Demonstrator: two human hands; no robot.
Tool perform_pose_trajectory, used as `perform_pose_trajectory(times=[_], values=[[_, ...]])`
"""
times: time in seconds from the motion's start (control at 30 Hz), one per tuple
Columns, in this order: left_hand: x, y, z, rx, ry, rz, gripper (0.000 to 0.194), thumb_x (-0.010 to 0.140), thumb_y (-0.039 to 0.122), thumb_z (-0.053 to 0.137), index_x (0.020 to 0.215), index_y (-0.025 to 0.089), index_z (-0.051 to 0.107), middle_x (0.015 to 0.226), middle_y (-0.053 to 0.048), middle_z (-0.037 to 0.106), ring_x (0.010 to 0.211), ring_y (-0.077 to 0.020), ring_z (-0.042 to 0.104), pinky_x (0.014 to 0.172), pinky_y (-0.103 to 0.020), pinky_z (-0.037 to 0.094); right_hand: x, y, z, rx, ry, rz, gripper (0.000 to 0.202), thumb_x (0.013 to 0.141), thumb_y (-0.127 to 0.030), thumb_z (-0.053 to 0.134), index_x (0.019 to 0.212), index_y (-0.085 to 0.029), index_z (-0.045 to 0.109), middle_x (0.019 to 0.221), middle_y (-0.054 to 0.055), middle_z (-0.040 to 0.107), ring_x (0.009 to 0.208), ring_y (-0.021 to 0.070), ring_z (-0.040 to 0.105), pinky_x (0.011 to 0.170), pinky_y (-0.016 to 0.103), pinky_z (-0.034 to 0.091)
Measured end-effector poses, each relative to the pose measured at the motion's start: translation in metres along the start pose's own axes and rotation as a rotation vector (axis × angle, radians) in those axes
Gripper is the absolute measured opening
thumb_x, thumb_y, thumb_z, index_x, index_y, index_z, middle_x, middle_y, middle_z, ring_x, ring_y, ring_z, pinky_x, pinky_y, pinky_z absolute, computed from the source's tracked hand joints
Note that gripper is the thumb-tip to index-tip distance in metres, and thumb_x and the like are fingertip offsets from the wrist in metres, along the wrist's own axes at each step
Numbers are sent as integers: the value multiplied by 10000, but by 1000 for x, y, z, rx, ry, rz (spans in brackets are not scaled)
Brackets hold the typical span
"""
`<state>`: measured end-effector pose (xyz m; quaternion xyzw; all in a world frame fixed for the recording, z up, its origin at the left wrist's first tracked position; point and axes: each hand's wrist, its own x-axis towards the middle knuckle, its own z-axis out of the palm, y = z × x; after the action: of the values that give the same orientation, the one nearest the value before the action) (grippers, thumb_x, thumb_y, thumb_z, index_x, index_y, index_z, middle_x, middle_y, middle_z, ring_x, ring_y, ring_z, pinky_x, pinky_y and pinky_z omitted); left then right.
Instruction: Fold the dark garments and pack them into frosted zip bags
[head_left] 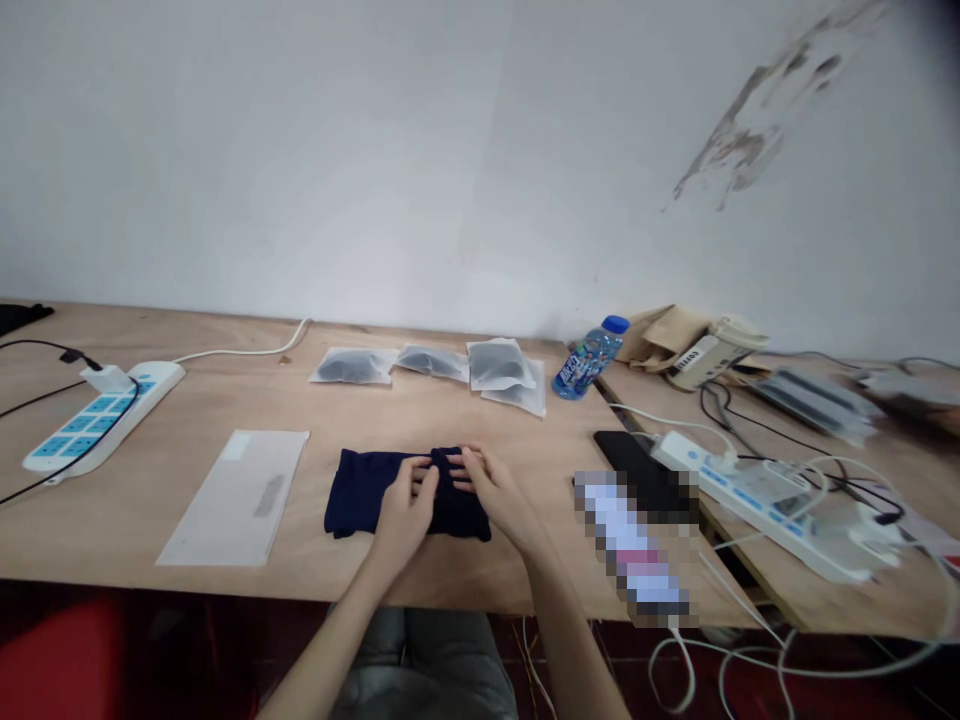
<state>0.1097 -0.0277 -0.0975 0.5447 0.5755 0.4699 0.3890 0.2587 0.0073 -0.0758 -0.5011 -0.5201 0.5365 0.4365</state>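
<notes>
A dark navy cloth [360, 495], folded into a flat rectangle, lies on the wooden table near its front edge. My left hand [409, 500] is on the middle of the cloth, its thumb and fingers closed on a raised fold. Just to the right, my right hand [484, 475] pinches the same raised part of the fabric, fingers pointing left. A flat whitish plastic bag [240, 500] with a small label lies to the left of the cloth.
Several frosted packets [352, 366] with dark contents lie at the back. A blue-capped bottle [591, 358] leans beside them. Right are a black phone-like object [641, 470], a pixelated device [630, 545], a power strip [757, 505], cables and a cup [712, 355]. Another power strip [105, 420] is left.
</notes>
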Motion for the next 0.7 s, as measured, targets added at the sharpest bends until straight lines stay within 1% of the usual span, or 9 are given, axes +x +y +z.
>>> perform_pose_trajectory(times=[0.03, 0.1, 0.17, 0.23, 0.33, 0.43, 0.5, 0.57, 0.7], values=[[7, -2, -3, 85, 53, 1, 341, 927, 410, 425, 1119, 161, 558, 913, -70, 700, 715, -153, 664, 669, -272, 509, -1, 4, 0, 49, 4, 7, 362, 857, -526, 534, 1033, -213, 580, 1012, 97, 718, 872, 220, 708, 778, 385, 585], [17, -5, -8, 229, 123, 25, 315, 908, 385, 451, 1079, 152, 575, 887, -64, 683, 672, -146, 633, 682, -280, 492, -4, 16, -3, 50, 115, 4, 377, 867, -543, 492, 1002, -204, 585, 1002, 111, 721, 845, 227, 709, 793, 414, 581], [24, -4, -10, 293, 119, 55, 271, 886, 369, 482, 1013, 161, 602, 827, -43, 661, 675, -149, 616, 706, -284, 475, -12, 30, -5, -83, 283, -19, 385, 873, -538, 451, 943, -191, 602, 934, 120, 723, 801, 243, 702, 780, 442, 577], [27, 0, -5, 381, 65, 84, 230, 885, 354, 482, 929, 182, 627, 748, -20, 636, 691, -154, 614, 719, -276, 460, -25, 43, -4, -282, 358, -77, 368, 891, -481, 418, 922, -181, 627, 909, 129, 721, 833, 264, 692, 811, 469, 559], [31, 10, 11, 532, -46, 94, 228, 891, 351, 482, 900, 196, 650, 740, -24, 644, 732, -171, 632, 727, -280, 455, -47, 51, 5, -526, 197, -246, 324, 897, -297, 392, 1045, -170, 650, 1034, 137, 709, 1005, 273, 655, 911, 465, 513], [38, 18, 29, 654, -115, 61, 296, 846, 429, 564, 930, 165, 671, 873, -93, 685, 829, -233, 656, 749, -323, 469, -64, 47, 14, -634, 13, -363, 380, 857, -161, 375, 1131, -160, 638, 1129, 137, 686, 1094, 253, 621, 940, 414, 499], [43, 22, 40, 725, -144, 30, 382, 803, 491, 615, 924, 135, 685, 951, -151, 687, 907, -281, 655, 770, -349, 479, -68, 43, 16, -655, -13, -370, 399, 837, -130, 367, 1125, -160, 641, 1121, 129, 692, 1081, 242, 630, 921, 383, 505], [48, 25, 47, 781, -168, 0, 414, 776, 510, 648, 916, 123, 695, 984, -181, 685, 960, -308, 647, 791, -360, 485, -68, 41, 15, -677, 85, -307, 387, 840, -146, 363, 1097, -166, 652, 1055, 120, 712, 1000, 244, 661, 867, 372, 516], [52, 28, 53, 832, -203, -42, 316, 788, 403, 664, 946, 132, 700, 1006, -182, 686, 975, -303, 650, 810, -357, 491, -61, 47, 10, -714, 457, -36, 380, 905, -334, 373, 1114, -134, 620, 936, 139, 722, 821, 273, 689, 720, 380, 517]])
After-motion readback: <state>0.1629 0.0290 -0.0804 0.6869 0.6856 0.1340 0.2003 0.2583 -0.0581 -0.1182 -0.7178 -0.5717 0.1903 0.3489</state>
